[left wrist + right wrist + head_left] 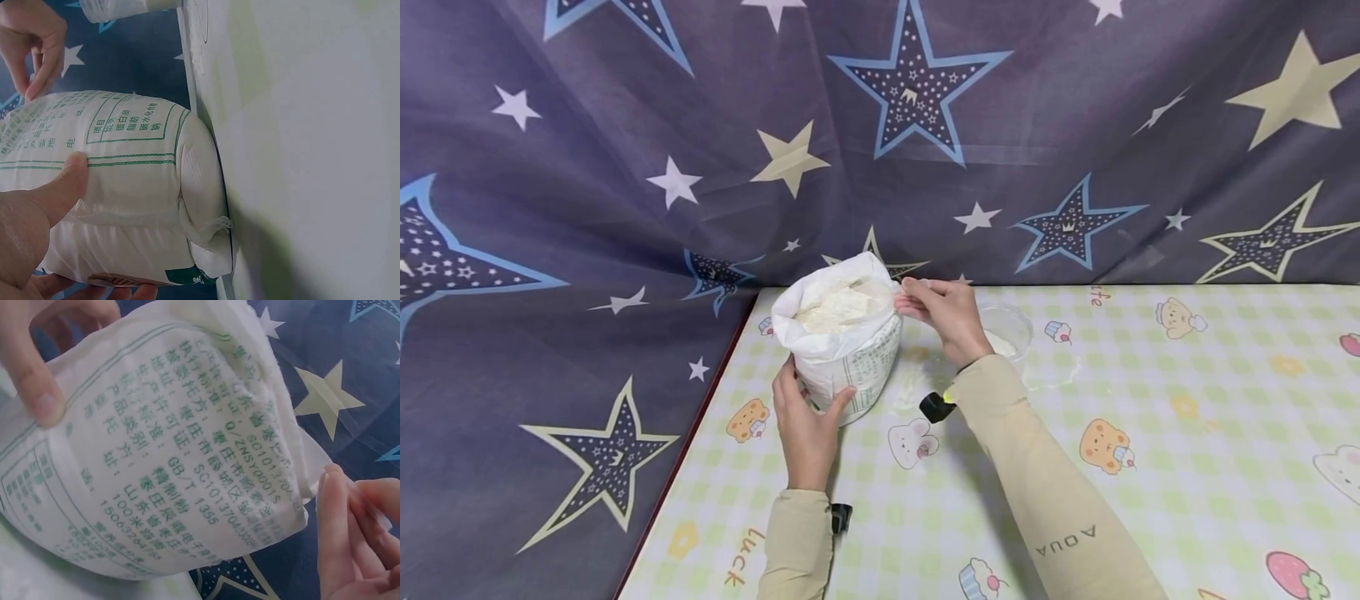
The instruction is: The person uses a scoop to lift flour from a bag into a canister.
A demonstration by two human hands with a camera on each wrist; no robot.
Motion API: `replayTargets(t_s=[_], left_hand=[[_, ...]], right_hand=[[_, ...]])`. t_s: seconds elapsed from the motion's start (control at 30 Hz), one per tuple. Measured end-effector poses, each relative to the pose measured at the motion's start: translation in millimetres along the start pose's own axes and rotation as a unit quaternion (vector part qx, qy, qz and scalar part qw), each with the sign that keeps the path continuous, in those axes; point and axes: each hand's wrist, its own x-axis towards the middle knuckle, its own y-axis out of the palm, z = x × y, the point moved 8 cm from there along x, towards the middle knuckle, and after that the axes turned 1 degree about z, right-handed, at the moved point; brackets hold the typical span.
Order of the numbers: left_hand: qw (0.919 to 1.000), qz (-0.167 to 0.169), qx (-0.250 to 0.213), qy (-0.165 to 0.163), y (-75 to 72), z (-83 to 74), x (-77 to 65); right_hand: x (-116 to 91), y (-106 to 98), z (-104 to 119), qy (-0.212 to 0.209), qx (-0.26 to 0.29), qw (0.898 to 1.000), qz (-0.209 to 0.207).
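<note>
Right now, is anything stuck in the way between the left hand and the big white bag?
Nothing I can see. The left hand grips the white bag directly. The right hand is up by the bag's top, and the clear tub sits farther right, so neither is in between.

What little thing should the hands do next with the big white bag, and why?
Maybe bring the right hand over the white bag, to reach the powder: the bag is open, the left hand holds its side, and the right pinches something pale by the rim.
</note>
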Motion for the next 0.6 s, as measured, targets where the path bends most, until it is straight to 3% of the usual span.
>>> replayTargets(t_s=[0.6], left_hand=[[1.0, -0.002, 0.003, 0.002, 0.2, -0.7, 0.7]], right_hand=[[-4.2, -1.8, -3.1, 0.024, 0.074, 0.997, 0.021]])
